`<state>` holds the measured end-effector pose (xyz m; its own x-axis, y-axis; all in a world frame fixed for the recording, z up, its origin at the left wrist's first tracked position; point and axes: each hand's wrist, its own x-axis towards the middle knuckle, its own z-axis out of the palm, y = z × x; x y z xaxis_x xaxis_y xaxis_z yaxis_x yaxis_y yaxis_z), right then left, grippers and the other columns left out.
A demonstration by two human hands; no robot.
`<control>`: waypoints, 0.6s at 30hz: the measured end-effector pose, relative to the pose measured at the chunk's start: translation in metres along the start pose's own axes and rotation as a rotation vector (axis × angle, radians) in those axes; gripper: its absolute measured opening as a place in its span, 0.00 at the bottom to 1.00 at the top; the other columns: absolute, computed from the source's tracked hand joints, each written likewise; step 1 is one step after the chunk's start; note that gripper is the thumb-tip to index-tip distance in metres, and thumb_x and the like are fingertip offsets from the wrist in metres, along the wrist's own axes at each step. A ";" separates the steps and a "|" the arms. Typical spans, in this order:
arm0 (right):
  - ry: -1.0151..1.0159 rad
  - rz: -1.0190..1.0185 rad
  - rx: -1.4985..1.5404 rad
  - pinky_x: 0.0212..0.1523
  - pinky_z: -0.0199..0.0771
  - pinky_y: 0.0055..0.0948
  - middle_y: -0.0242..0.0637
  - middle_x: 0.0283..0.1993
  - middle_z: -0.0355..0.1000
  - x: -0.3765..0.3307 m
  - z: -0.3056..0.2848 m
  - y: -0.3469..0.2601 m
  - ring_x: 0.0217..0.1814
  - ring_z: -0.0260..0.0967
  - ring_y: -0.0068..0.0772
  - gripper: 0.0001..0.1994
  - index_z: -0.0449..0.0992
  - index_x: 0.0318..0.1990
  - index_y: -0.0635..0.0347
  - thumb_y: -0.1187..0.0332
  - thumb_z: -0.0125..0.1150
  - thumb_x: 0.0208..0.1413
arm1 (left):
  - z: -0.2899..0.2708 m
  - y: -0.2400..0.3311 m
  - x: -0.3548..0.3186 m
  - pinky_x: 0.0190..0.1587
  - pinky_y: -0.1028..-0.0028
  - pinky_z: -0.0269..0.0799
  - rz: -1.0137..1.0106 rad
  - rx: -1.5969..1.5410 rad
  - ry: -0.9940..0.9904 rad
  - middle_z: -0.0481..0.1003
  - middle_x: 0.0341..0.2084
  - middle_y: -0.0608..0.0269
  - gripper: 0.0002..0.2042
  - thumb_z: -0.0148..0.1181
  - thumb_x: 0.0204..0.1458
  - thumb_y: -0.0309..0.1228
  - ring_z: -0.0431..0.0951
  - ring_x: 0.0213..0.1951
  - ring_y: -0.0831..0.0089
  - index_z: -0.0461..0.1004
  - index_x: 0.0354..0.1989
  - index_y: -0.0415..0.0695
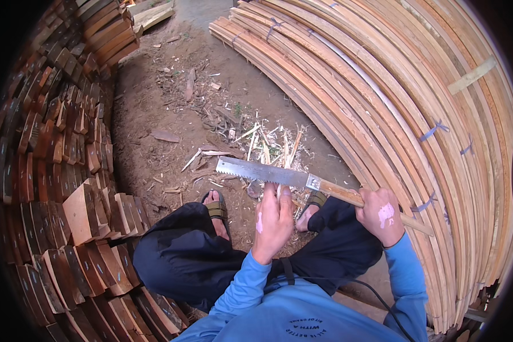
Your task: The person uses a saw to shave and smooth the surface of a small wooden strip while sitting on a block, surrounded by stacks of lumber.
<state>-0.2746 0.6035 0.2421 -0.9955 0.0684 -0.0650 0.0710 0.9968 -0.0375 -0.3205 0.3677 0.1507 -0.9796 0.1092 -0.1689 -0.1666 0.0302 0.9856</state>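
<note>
1. I am looking down at a hand saw [273, 172] lying across the middle of the frame, its toothed blade pointing toward the left and its wooden handle running toward the lower right.
2. My right hand [381, 215] is clenching around the wooden handle, right of centre.
3. My left hand [273, 221] is reaching up from the lower middle, its fingertips [277, 192] touching the blade's lower edge (whether it is pinching the blade or only resting on it, I cannot tell).
4. I am crouching, with dark trousers [182, 256] filling the lower centre and sandalled feet [216, 208] showing just under the saw.
5. Wood shavings [262, 142] are lying scattered on the dirt ground [154, 114] above the blade.
6. Long pale wooden slats [393, 97], tied in bundles, are curving across the whole right side.
7. Stacked reddish wood blocks [68, 188] are filling the left side of the frame.
</note>
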 end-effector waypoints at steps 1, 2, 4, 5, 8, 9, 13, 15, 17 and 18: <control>0.006 -0.004 -0.007 0.33 0.77 0.54 0.59 0.21 0.73 -0.001 0.001 -0.003 0.28 0.77 0.64 0.09 0.81 0.28 0.63 0.66 0.69 0.52 | -0.003 0.002 0.002 0.31 0.60 0.72 -0.005 0.026 -0.003 0.77 0.24 0.51 0.13 0.51 0.73 0.32 0.80 0.26 0.61 0.73 0.52 0.33; 0.012 -0.013 -0.013 0.33 0.77 0.54 0.59 0.21 0.73 -0.001 0.003 -0.009 0.28 0.76 0.64 0.09 0.81 0.28 0.63 0.66 0.69 0.52 | -0.005 0.003 0.002 0.31 0.59 0.72 -0.010 0.052 0.000 0.77 0.24 0.51 0.11 0.51 0.73 0.31 0.81 0.26 0.59 0.74 0.50 0.34; 0.018 -0.033 -0.019 0.33 0.77 0.55 0.58 0.22 0.73 -0.001 0.006 -0.014 0.27 0.76 0.65 0.09 0.81 0.28 0.64 0.66 0.68 0.52 | -0.003 -0.005 0.003 0.29 0.58 0.71 0.028 0.096 0.058 0.77 0.23 0.49 0.10 0.50 0.73 0.29 0.81 0.24 0.56 0.74 0.50 0.35; 0.016 -0.041 -0.016 0.33 0.77 0.55 0.58 0.22 0.74 -0.002 0.009 -0.015 0.27 0.76 0.65 0.09 0.81 0.28 0.64 0.66 0.68 0.52 | -0.003 -0.006 0.003 0.28 0.57 0.70 0.045 0.121 0.084 0.76 0.22 0.49 0.09 0.49 0.72 0.28 0.80 0.23 0.54 0.74 0.49 0.36; 0.041 -0.058 -0.034 0.35 0.77 0.55 0.58 0.24 0.74 0.003 0.022 -0.008 0.29 0.76 0.64 0.09 0.81 0.30 0.64 0.66 0.69 0.51 | -0.003 -0.002 0.001 0.27 0.53 0.68 0.026 0.170 0.048 0.76 0.22 0.44 0.08 0.48 0.72 0.27 0.80 0.24 0.48 0.73 0.48 0.36; 0.054 -0.063 -0.046 0.36 0.77 0.56 0.58 0.24 0.74 0.005 0.024 -0.005 0.29 0.76 0.64 0.09 0.81 0.30 0.64 0.67 0.69 0.51 | -0.002 -0.002 0.000 0.27 0.52 0.68 0.038 0.182 0.047 0.76 0.23 0.43 0.08 0.48 0.72 0.27 0.80 0.24 0.46 0.73 0.48 0.36; -0.026 -0.074 -0.021 0.40 0.77 0.55 0.58 0.25 0.74 0.001 0.026 -0.010 0.32 0.76 0.62 0.08 0.81 0.31 0.64 0.67 0.68 0.50 | -0.001 -0.004 0.002 0.28 0.49 0.67 0.083 0.223 0.060 0.75 0.23 0.40 0.07 0.48 0.71 0.26 0.79 0.26 0.39 0.72 0.48 0.37; 0.082 -0.080 -0.022 0.40 0.77 0.55 0.58 0.25 0.73 0.007 0.033 0.001 0.32 0.75 0.62 0.08 0.81 0.30 0.63 0.67 0.68 0.50 | -0.001 -0.004 0.001 0.28 0.49 0.67 0.082 0.248 0.057 0.75 0.23 0.40 0.07 0.48 0.71 0.26 0.79 0.26 0.38 0.72 0.48 0.37; -0.025 -0.057 0.023 0.40 0.78 0.56 0.58 0.25 0.74 0.001 0.030 -0.006 0.32 0.76 0.63 0.08 0.81 0.29 0.63 0.67 0.68 0.50 | 0.000 -0.001 0.000 0.28 0.49 0.68 0.060 0.283 0.046 0.75 0.22 0.40 0.08 0.48 0.71 0.27 0.80 0.25 0.39 0.73 0.47 0.36; -0.078 -0.047 0.046 0.40 0.78 0.56 0.58 0.25 0.74 -0.001 0.029 -0.011 0.32 0.76 0.63 0.08 0.81 0.29 0.63 0.67 0.68 0.50 | -0.001 -0.001 0.001 0.28 0.50 0.69 0.049 0.270 0.048 0.76 0.22 0.40 0.08 0.49 0.71 0.27 0.80 0.26 0.39 0.73 0.47 0.36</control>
<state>-0.2727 0.5916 0.2141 -0.9901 0.0166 -0.1393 0.0290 0.9957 -0.0878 -0.3216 0.3670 0.1491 -0.9910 0.0697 -0.1140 -0.0891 0.2905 0.9527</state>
